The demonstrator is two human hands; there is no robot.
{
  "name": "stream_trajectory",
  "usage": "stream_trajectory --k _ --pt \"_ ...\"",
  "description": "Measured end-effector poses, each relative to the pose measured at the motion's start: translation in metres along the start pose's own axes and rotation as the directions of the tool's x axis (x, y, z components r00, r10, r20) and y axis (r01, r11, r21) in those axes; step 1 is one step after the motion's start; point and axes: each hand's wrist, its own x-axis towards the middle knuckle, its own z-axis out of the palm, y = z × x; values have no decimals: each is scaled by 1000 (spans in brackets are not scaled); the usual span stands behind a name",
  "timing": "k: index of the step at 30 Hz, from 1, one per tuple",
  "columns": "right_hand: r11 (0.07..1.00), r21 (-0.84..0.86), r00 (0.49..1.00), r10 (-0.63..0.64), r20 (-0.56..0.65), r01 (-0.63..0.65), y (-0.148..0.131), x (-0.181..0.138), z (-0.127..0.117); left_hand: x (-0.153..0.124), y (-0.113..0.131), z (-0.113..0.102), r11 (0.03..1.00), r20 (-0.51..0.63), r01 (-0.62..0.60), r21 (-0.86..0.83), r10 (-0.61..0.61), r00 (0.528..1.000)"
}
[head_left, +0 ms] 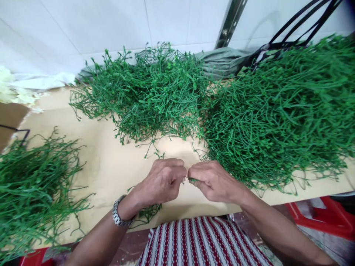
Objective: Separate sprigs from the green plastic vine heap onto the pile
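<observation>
My left hand (pixel 166 179), with a metal watch (pixel 119 212) on its wrist, is closed in a pinch near the table's front. Facing it almost knuckle to knuckle, my right hand (pixel 215 181) pinches a thin green stem (pixel 193 180) that bridges the small gap between the fingers. Most of this stem is hidden by the hands. Green sprigs (pixel 149 214) show below my left wrist, and small green tips (pixel 159 156) poke out beyond the left knuckles. Just past my right hand lies a large heap of green stems (pixel 277 122).
A second heap of green stems (pixel 155 88) lies at the back and a third (pixel 36 188) at the left of the tan tabletop (pixel 102 159). Pale flowers (pixel 16 88) are at the far left. Black straps (pixel 305 22) rise at the back right. Red stools (pixel 324 218) stand below.
</observation>
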Motion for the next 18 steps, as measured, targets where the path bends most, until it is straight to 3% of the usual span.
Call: stream_trajectory --k 2,4,8,10,13,15,18 --pt "976 208 991 34 129 -60 3 -2 -5 0 -3 -4 980 14 18 -199 -16 1000" --pt "939 321 988 85 126 -121 6 -2 -13 2 -7 -7 891 7 88 -446 -95 995" --pt "948 311 970 141 -198 -75 7 3 -20 5 -16 -4 635 -90 164 -755 -348 933" --pt "919 388 946 181 -267 -66 8 8 -13 6 -17 -1 560 -109 168 -811 -427 898" --pt "793 588 901 360 -241 -160 10 14 6 7 -16 2 491 -100 168 -855 -474 875" --pt "723 655 875 443 -198 -218 10 17 15 7 -14 3 485 -106 169 -858 -490 866" --pt "697 673 893 433 -122 -246 7 19 18 6 -13 4 526 -103 208 -825 -501 859"
